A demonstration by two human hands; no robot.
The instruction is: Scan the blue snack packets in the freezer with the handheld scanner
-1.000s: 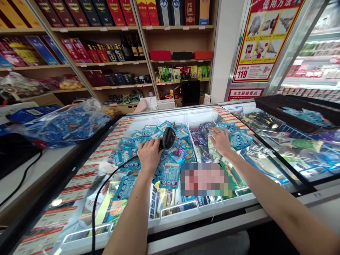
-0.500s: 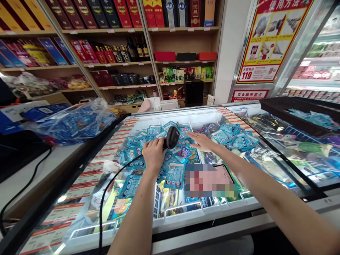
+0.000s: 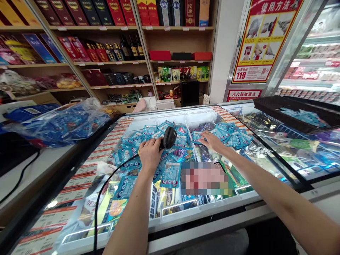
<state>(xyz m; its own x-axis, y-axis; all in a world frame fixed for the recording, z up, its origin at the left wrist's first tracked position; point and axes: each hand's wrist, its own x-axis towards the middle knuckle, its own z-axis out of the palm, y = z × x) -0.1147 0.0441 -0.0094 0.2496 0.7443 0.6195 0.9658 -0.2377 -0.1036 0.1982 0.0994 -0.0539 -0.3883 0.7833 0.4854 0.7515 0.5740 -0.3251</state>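
Note:
My left hand (image 3: pixel 149 153) is closed round the handle of a black corded barcode scanner (image 3: pixel 169 137), held over a heap of small blue packets (image 3: pixel 138 141) in the left bin of an open chest freezer (image 3: pixel 170 216). My right hand (image 3: pixel 211 141) reaches across the white wire divider (image 3: pixel 193 148), with its fingers on a blue packet (image 3: pixel 197 136) that lies at the divider's right side. More blue packets (image 3: pixel 232 134) are piled in the right bin. A blurred flat object (image 3: pixel 204 178) lies on the goods below my right wrist.
A clear bag of blue packets (image 3: pixel 62 124) rests on the counter at left, beside a black device with a cable (image 3: pixel 16 150). A black tray (image 3: pixel 294 111) sits on the freezer's glass lid at right. Wooden shelves of boxed goods (image 3: pixel 111 42) stand behind.
My right hand swung left from the right bin toward the scanner, then drew back to the divider, where its fingers now rest on a blue packet. The left hand and scanner stayed put.

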